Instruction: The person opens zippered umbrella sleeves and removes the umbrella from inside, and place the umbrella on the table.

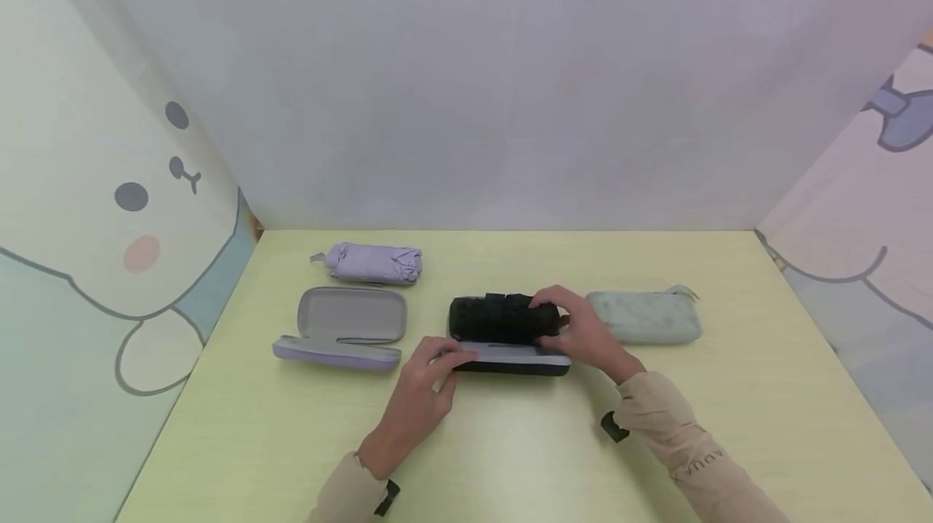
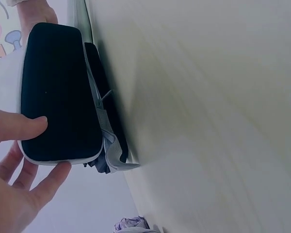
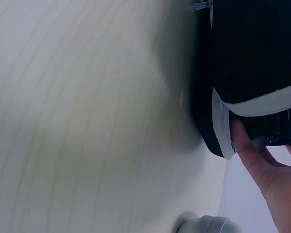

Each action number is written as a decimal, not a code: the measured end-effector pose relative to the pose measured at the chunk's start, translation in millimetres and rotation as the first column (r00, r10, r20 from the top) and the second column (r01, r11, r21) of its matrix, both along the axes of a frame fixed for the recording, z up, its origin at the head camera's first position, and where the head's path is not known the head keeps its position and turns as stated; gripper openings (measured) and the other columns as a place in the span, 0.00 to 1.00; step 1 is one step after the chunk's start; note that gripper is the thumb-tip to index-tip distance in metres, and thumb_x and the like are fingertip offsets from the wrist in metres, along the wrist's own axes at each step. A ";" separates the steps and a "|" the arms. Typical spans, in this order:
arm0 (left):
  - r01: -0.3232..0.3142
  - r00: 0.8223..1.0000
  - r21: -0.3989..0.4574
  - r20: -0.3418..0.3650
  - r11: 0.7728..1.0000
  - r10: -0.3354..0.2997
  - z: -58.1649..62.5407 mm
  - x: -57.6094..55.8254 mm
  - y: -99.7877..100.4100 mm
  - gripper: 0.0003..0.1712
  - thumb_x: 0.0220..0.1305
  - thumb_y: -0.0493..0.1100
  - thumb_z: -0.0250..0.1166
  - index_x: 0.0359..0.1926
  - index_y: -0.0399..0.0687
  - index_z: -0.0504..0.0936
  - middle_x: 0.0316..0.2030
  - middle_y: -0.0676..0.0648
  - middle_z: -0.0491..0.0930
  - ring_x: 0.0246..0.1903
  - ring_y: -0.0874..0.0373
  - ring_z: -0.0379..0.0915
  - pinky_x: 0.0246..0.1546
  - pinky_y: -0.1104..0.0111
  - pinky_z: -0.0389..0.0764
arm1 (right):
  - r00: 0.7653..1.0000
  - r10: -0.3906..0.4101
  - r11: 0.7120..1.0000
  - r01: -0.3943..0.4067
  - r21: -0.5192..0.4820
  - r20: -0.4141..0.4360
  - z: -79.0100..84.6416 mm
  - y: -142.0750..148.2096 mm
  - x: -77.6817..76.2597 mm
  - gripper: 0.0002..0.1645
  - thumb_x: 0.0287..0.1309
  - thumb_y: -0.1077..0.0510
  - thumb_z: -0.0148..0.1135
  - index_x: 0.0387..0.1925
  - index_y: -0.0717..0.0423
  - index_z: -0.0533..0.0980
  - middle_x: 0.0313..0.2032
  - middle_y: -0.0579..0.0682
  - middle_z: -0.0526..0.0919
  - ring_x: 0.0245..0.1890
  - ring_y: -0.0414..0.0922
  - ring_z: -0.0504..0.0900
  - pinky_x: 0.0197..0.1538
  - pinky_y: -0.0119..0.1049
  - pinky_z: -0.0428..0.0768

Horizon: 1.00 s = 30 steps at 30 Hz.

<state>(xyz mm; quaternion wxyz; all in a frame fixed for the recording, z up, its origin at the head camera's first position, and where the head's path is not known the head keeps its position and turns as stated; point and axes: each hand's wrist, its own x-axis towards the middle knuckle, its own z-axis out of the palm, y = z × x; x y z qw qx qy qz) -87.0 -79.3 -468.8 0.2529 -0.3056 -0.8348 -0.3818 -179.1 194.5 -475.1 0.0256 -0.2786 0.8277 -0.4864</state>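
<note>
An unzipped black case (image 1: 513,369) with a grey lining lies in front of me, its lid raised on the near side. My left hand (image 1: 423,384) holds the left end of that lid; in the left wrist view the thumb presses the black outer face (image 2: 58,87) and fingers touch the rim. In the case lies a black folded umbrella (image 1: 474,318). Its right end is gripped by my right hand (image 1: 586,334), fingers at the far side and thumb near me. The right wrist view shows this thumb between the umbrella (image 3: 276,127) and the case edge.
To the left lies an open lilac case (image 1: 338,357) with a grey inside. A lilac folded umbrella (image 1: 372,262) sits behind it. A pale green pouch (image 1: 649,318) with a strap is right of my right hand. A wall (image 1: 510,102) rises behind the table (image 1: 736,426).
</note>
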 end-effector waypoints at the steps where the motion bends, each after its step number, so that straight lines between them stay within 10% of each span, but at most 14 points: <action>1: -0.002 1.000 -0.002 0.000 1.000 0.002 -0.3 0.0 0.0 0.24 0.45 0.19 0.63 0.41 0.46 0.84 0.39 0.49 0.75 0.42 0.54 0.72 0.43 0.68 0.75 | 1.000 -0.008 1.000 0.009 -0.020 0.016 -0.4 -0.2 0.6 0.31 0.39 0.73 0.73 0.45 0.49 0.75 0.51 0.48 0.74 0.50 0.49 0.73 0.36 0.37 0.81; 17: -0.018 0.999 0.012 0.039 1.000 0.018 -2.1 0.1 -2.4 0.28 0.42 0.18 0.65 0.43 0.47 0.85 0.38 0.49 0.75 0.41 0.56 0.71 0.40 0.72 0.73 | 0.979 -0.101 0.983 0.126 -0.135 0.177 46.1 0.0 19.3 0.22 0.38 0.80 0.66 0.39 0.65 0.76 0.51 0.62 0.75 0.45 0.45 0.75 0.34 0.37 0.81; 30: -0.008 1.000 0.044 0.013 0.999 0.007 0.9 -3.1 -10.3 0.24 0.43 0.21 0.69 0.43 0.44 0.84 0.42 0.47 0.77 0.44 0.53 0.74 0.44 0.73 0.74 | 0.967 -0.126 0.916 0.200 -0.348 0.223 62.9 0.3 1.0 0.22 0.38 0.80 0.67 0.40 0.69 0.76 0.46 0.60 0.77 0.46 0.44 0.76 0.37 0.41 0.82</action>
